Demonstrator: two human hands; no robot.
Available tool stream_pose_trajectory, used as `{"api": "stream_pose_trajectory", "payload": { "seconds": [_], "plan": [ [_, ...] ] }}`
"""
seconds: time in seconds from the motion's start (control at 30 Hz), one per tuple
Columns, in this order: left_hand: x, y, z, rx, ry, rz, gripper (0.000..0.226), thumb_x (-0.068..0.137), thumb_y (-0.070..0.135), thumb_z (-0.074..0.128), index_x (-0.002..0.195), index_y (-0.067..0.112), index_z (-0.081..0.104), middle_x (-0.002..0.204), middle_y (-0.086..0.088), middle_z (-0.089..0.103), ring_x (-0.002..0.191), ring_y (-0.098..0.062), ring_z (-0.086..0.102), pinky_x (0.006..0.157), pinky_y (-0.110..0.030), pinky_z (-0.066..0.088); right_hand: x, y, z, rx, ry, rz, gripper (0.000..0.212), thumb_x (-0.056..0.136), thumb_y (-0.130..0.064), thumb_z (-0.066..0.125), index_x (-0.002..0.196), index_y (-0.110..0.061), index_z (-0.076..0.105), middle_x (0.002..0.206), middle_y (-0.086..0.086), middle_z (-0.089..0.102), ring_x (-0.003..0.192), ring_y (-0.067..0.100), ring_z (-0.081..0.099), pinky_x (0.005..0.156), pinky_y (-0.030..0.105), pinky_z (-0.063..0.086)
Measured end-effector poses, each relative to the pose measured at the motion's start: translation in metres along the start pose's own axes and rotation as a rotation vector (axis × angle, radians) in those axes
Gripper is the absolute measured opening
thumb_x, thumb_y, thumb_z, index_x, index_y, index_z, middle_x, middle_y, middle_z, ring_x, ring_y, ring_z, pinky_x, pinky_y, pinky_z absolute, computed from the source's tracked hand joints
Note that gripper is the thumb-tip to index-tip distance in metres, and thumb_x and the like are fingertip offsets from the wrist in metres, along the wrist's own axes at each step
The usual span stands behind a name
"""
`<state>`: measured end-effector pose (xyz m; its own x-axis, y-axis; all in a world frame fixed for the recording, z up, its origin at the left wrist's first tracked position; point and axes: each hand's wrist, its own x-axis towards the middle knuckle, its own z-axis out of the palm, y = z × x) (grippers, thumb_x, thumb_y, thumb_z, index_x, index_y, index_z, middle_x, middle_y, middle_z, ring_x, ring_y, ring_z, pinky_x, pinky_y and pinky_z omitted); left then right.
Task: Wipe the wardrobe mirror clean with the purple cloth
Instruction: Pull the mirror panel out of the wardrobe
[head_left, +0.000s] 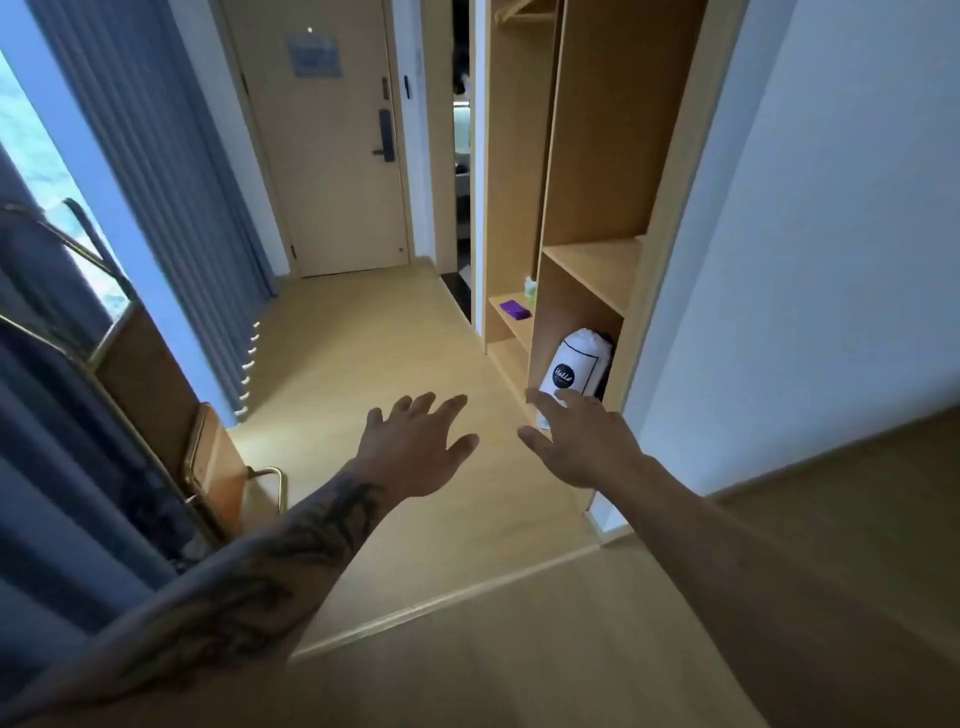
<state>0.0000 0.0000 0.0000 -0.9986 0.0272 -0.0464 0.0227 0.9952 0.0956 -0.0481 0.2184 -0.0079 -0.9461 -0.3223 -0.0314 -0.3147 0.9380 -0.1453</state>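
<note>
1. Left hand (415, 447) and right hand (576, 441) reach forward, palms down, fingers spread, holding nothing.
2. The folded purple cloth (514, 310) lies near a low wooden wardrobe shelf's (511, 325) front edge.

The purple cloth (515, 310) lies folded into a small flat rectangle on a low shelf of the open wooden wardrobe (597, 171), in its far, narrow compartment, near the shelf's front edge. I cannot make out the wardrobe's mirror from where I stand.
</note>
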Motion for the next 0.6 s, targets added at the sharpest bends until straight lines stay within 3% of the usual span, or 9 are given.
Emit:
{"api": "stream_pose_trajectory", "payload": {
  "seconds": [0.33,0.6],
  "plan": [
    [0.13,0.004,0.033,0.028,-0.106,-0.036,0.067,0.102,0.069,0.027,0.161,0.04,0.016,0.17,-0.003,0.024,0.156,-0.028,0.022,0.122,-0.055,0.023,0.143,0.035,0.052,0.068,-0.121,-0.036,0.063,0.105,-0.063,0.031,0.161,-0.04,0.016,0.167,0.007,0.026,0.148,0.032,0.032,0.111,0.05,0.036],
    [0.198,-0.053,0.069,-0.04,-0.207,-0.147,0.068,0.1,0.073,0.023,0.159,0.038,0.025,0.166,-0.003,0.034,0.152,-0.028,0.031,0.12,-0.055,0.027,0.228,0.037,0.099,0.072,-0.238,0.011,0.062,0.105,-0.062,0.031,0.16,-0.039,0.018,0.165,0.007,0.027,0.146,0.035,0.032,0.111,0.051,0.033]
  ]
}}
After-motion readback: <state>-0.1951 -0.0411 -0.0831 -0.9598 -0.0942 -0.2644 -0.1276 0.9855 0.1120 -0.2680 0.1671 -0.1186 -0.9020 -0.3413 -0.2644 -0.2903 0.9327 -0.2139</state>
